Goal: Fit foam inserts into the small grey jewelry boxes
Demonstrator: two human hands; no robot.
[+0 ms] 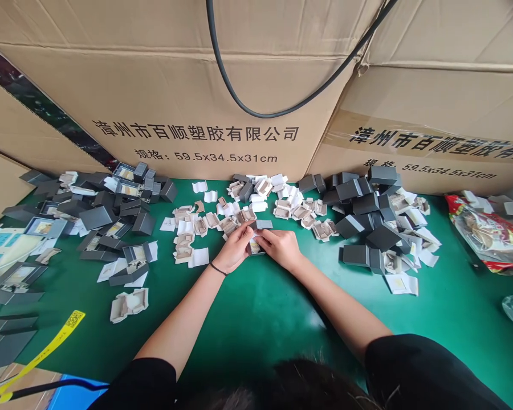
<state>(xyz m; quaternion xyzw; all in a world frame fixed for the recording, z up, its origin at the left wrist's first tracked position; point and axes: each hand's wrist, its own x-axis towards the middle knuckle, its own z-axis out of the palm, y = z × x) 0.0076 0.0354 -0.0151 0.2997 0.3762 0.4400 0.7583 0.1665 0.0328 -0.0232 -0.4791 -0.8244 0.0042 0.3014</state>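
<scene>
A small dark grey box with its lid raised sits between my two hands at the middle of the green table. My left hand grips its left side, the thumb near the raised lid. With fingers bent into the box, my right hand touches something white and thin at its opening; the fingertips are partly hidden. Just beyond and to the left lie many crumpled cardboard inserts and folded white papers.
Piles of dark grey boxes stand at left and right. Large cardboard cartons wall off the back, with a black cable hanging before them. A red plastic bag and a yellow strap lie at the sides.
</scene>
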